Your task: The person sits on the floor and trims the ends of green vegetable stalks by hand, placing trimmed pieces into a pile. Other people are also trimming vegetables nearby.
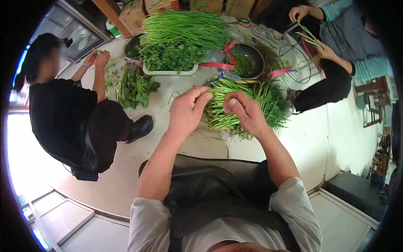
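My left hand is raised in front of me, thumb and forefinger pinched at a thin green strand that is hard to make out. To its right, my right hand has curled fingers and is slightly blurred; whether it holds anything cannot be told. Both are above a bundle of long green stems, whose leafy part points right. Behind them lie a metal bowl of cut greens, red ribbon and a white tray of leafy herbs, with a large heap of long green stalks beyond.
A co-worker at left handles greens near a leafy pile. Another co-worker at upper right holds several green stalks. Red-handled scissors, a small metal bowl and cardboard boxes are at the back.
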A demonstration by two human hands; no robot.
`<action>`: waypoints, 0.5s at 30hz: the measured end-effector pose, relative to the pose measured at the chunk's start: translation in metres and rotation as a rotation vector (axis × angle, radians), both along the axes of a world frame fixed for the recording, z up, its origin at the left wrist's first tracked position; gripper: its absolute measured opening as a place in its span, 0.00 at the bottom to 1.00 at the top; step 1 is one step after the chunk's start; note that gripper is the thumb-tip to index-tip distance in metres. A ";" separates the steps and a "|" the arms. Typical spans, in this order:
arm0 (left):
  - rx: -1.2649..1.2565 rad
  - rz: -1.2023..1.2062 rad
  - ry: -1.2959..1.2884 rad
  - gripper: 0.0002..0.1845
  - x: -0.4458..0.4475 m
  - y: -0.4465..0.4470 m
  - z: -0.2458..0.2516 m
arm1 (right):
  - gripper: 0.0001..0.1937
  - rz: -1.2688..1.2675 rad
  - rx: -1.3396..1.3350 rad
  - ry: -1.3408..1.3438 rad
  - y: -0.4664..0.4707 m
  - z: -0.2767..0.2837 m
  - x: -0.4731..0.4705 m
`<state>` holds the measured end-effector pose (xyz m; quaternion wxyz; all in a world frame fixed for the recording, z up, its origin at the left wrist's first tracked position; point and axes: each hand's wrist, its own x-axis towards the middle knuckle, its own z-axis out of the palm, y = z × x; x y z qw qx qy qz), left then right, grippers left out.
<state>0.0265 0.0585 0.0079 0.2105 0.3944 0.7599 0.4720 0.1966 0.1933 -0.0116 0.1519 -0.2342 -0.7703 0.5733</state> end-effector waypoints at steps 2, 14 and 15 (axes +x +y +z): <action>0.012 -0.054 0.200 0.13 0.009 0.000 -0.001 | 0.15 -0.005 0.054 0.079 0.007 0.009 0.002; -0.084 -0.350 0.603 0.08 0.032 0.010 -0.036 | 0.09 0.031 0.099 -0.146 0.001 -0.019 0.016; -0.086 -0.391 0.621 0.08 0.034 0.013 -0.038 | 0.09 -0.011 0.025 -0.192 0.001 -0.021 0.017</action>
